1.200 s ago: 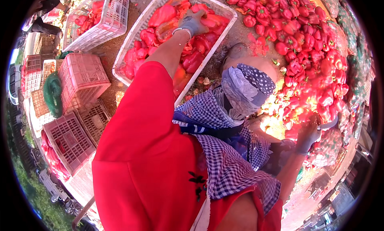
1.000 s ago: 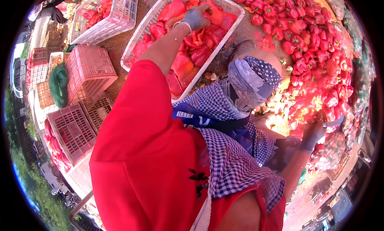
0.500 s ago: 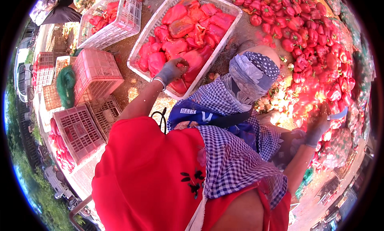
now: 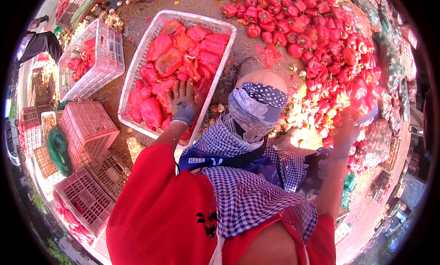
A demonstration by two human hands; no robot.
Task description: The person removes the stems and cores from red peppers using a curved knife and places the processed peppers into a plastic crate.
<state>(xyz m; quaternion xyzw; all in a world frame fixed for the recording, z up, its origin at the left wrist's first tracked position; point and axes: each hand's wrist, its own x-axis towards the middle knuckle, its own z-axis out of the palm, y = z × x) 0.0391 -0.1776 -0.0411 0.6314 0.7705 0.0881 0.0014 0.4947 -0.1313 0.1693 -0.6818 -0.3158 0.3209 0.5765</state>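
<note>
The left grip (image 4: 185, 105) is spread wide, fingers extended and palm down over the near right part of a white crate (image 4: 199, 19); it appears to rest on the load, with nothing clasped. Under its fingertips and beyond them lie the crated red peppers (image 4: 160, 46), glossy and flattened (one just beyond the fingers shows a dull orange patch). The crate's right rim runs just beside the grip on its right.

The right grip (image 4: 344, 134) is curled closed around a knife (image 4: 369, 116), whose pale blade juts out to the right of it; glare and blur hide how the fingers lie on the handle. Beyond this grip spreads a large heap of whole peppers (image 4: 316, 40), its near edge close to the knuckles. To its right and slightly nearer sits a filled net sack (image 4: 373, 146).

Between the two grips and nearer the body drapes a checked cloth (image 4: 256, 201). Well left of the left grip stand a pink crate (image 4: 89, 127) and a bundle of green netting (image 4: 58, 150).
</note>
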